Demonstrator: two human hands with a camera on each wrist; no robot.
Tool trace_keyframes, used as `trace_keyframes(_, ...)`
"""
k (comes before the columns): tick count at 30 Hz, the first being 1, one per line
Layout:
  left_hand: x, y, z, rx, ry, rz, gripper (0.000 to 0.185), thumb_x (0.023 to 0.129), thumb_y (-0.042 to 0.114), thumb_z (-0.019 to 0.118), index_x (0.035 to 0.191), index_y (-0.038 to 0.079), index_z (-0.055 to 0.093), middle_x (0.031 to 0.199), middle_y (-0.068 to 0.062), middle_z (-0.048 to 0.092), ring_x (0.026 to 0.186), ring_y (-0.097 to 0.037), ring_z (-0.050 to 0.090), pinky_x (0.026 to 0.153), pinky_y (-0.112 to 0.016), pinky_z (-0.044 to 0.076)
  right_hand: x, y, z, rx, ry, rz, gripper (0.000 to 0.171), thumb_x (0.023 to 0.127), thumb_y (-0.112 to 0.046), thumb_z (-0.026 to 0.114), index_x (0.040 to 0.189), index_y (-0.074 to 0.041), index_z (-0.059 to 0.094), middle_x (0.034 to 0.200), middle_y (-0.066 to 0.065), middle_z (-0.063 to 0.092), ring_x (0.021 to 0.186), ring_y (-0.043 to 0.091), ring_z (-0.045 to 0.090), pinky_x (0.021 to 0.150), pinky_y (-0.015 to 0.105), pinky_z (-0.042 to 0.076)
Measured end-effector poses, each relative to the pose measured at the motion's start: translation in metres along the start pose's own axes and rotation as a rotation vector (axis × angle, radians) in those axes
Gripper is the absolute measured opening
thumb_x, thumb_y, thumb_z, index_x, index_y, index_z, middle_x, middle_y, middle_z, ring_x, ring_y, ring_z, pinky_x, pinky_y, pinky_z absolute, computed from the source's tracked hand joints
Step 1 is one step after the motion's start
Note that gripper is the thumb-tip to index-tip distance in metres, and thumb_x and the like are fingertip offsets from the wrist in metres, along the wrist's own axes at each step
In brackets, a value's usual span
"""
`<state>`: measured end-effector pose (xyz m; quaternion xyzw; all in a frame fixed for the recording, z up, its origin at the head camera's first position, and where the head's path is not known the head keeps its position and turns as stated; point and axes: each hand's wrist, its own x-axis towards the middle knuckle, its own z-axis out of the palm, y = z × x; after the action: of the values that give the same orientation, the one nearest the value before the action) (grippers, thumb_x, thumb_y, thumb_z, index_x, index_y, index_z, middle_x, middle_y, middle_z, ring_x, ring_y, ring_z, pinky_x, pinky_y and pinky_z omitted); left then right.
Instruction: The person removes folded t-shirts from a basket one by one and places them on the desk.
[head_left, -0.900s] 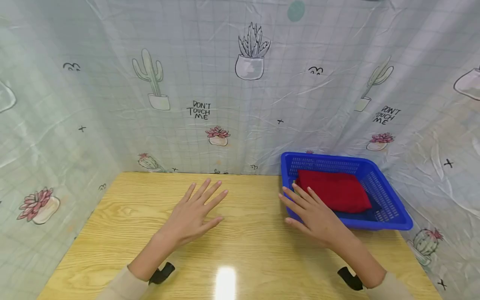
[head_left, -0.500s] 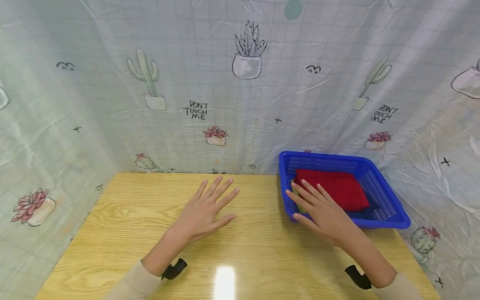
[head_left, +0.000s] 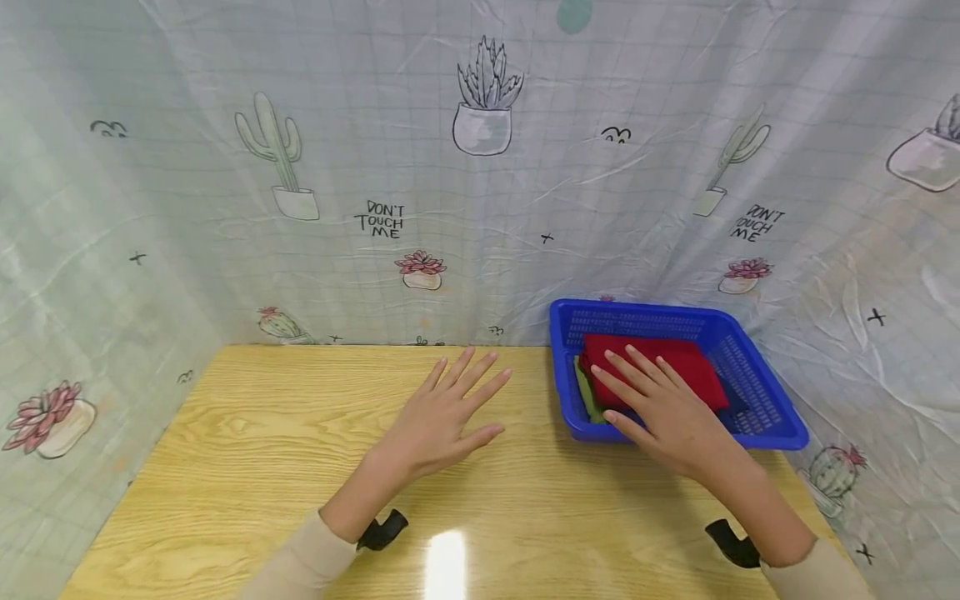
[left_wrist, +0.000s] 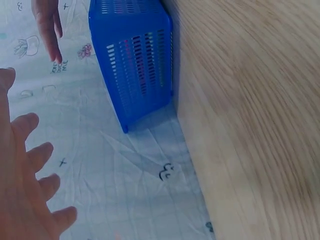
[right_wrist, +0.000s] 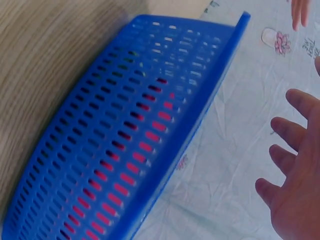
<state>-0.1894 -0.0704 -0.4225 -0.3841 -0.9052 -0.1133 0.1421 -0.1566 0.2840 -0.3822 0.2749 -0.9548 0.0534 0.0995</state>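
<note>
A blue plastic basket (head_left: 780,421) stands at the back right of the wooden table (head_left: 247,442). Inside it lies a folded red cloth (head_left: 693,367) on top of a green cloth (head_left: 587,398) and something dark. My right hand (head_left: 660,404) is spread flat, fingers straight, over the basket's near left corner above the red cloth; whether it touches is unclear. My left hand (head_left: 450,412) hovers open over the table's middle, fingers splayed, holding nothing. The left wrist view shows the basket (left_wrist: 135,60) side-on, and so does the right wrist view, basket (right_wrist: 130,145).
A plastic curtain (head_left: 420,167) printed with cacti and "don't touch me" closes off the back and both sides of the table. A bright glare spot (head_left: 446,562) lies near the front edge. Black wrist straps (head_left: 382,531) show on both forearms.
Both hands have moved forward and to the right. The right hand went from the basket's front edge to above the red cloth; the left hand drifted toward the table's middle.
</note>
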Motion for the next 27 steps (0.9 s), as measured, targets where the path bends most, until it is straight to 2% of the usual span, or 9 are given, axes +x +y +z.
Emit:
trace_keyframes(3,0.008,0.006,0.000,-0.026,-0.014,0.006,0.069,0.104,0.066,0.027,0.164,0.032,0.021,0.171,0.003,0.012,0.157,-0.028,0.010,0.122,-0.057,0.019,-0.002,0.005,-0.004,-0.007,0.009,0.016,0.062,0.103,-0.045,0.056,0.159,-0.023,0.039,0.164,0.011,0.032,0.153,0.038,0.020,0.125,0.052,0.009)
trace_keyframes(7,0.020,0.012,0.001,-0.051,-0.029,0.011,0.068,0.104,0.063,0.035,0.164,0.034,0.019,0.171,0.005,0.010,0.157,-0.024,0.006,0.123,-0.054,0.018,-0.005,0.012,-0.010,-0.023,0.039,0.024,0.062,0.102,-0.043,0.059,0.158,-0.023,0.042,0.162,0.014,0.036,0.150,0.041,0.026,0.125,0.050,0.011)
trace_keyframes(13,0.042,0.023,-0.001,-0.065,-0.016,0.043,0.069,0.104,0.061,0.038,0.164,0.034,0.018,0.170,0.003,0.014,0.157,-0.026,0.010,0.124,-0.051,0.018,-0.011,0.023,-0.018,-0.046,0.074,0.033,0.060,0.101,-0.040,0.061,0.156,-0.023,0.044,0.158,0.017,0.041,0.147,0.044,0.031,0.125,0.050,0.012)
trace_keyframes(21,0.074,0.040,-0.004,-0.140,-0.021,0.063,0.068,0.104,0.064,0.037,0.163,0.035,0.021,0.170,0.004,0.015,0.155,-0.030,0.019,0.123,-0.049,0.023,-0.017,0.038,-0.029,-0.094,0.081,0.056,0.061,0.097,-0.035,0.067,0.153,-0.020,0.048,0.153,0.021,0.045,0.139,0.049,0.039,0.112,0.066,0.032)
trace_keyframes(27,0.101,0.044,0.004,-0.193,-0.040,0.038,0.069,0.103,0.064,0.039,0.163,0.035,0.021,0.170,0.002,0.018,0.154,-0.026,0.022,0.122,-0.048,0.027,-0.014,0.047,-0.032,-0.098,0.097,0.004,0.062,0.092,-0.026,0.075,0.149,-0.017,0.054,0.148,0.020,0.051,0.134,0.046,0.045,0.105,0.067,0.039)
